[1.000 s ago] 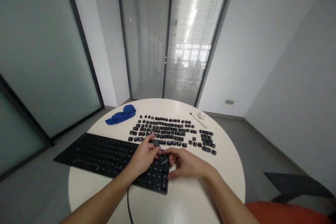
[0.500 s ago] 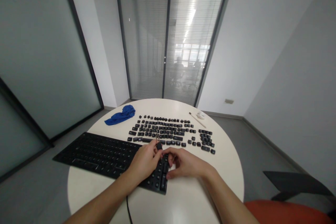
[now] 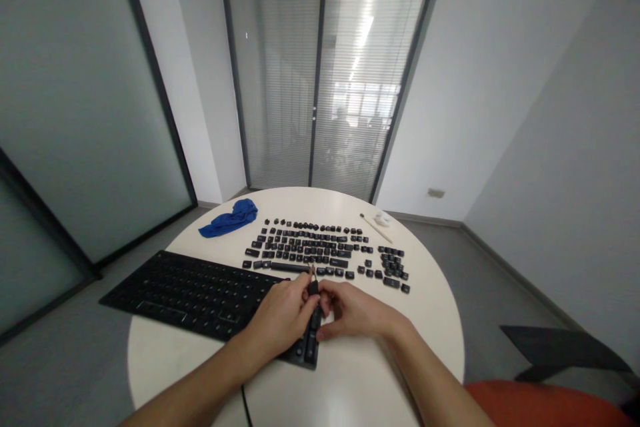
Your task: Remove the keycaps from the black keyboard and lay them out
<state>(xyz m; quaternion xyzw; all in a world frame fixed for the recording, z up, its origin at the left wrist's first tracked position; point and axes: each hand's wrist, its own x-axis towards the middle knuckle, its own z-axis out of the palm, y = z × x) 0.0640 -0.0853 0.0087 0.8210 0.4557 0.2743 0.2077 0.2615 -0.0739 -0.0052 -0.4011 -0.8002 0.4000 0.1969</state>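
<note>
A black keyboard [image 3: 200, 293] lies slantwise on the table, most of its keycaps off, a few dark caps still fitted near its right end. Pinched in my left hand [image 3: 283, 307] is a small wire keycap puller [image 3: 313, 287], its thin prongs pointing away from me. That hand lies over the right part of the keyboard and hides many key positions. My right hand [image 3: 357, 310] curls its fingers and thumb against the keyboard's right edge, close beside the puller. Loose black keycaps [image 3: 310, 247] lie in rows just beyond both hands.
On the round white table [image 3: 360, 373], a crumpled blue cloth [image 3: 233, 217] lies at the back left. At the back right are a thin brush [image 3: 376, 227] and a small white item [image 3: 383, 218]. A black cable [image 3: 246, 407] runs toward me. An orange chair [image 3: 540, 403] stands at the right.
My left hand has moved a little to the right with the keycap puller, closer to my right hand. The right hand has stayed at the keyboard's edge.
</note>
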